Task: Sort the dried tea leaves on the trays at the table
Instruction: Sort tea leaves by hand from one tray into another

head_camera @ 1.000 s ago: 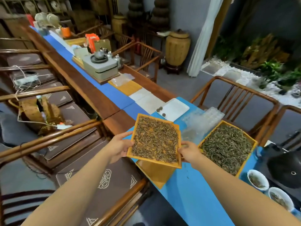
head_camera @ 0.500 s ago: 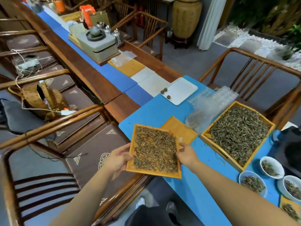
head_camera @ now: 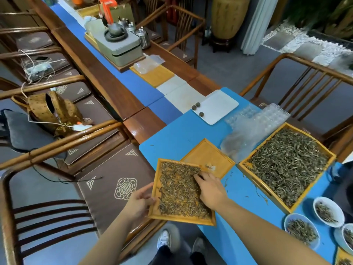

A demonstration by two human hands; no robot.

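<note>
I am holding the small tray (head_camera: pixel 155 196) by its side with my left hand (head_camera: pixel 140 202). My right hand (head_camera: pixel 210 189) is lying on the tea leaves (head_camera: pixel 177 190), fingers loose and holding nothing.

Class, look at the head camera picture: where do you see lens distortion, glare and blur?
Head view: wide-angle bending curves the chair rails at the left and stretches the forearms at the bottom edge; glare shines on the polished brown table beside the blue mat; the plants at the top right are smeared, while the small tray of tea leaves under the right hand is sharp.
</note>
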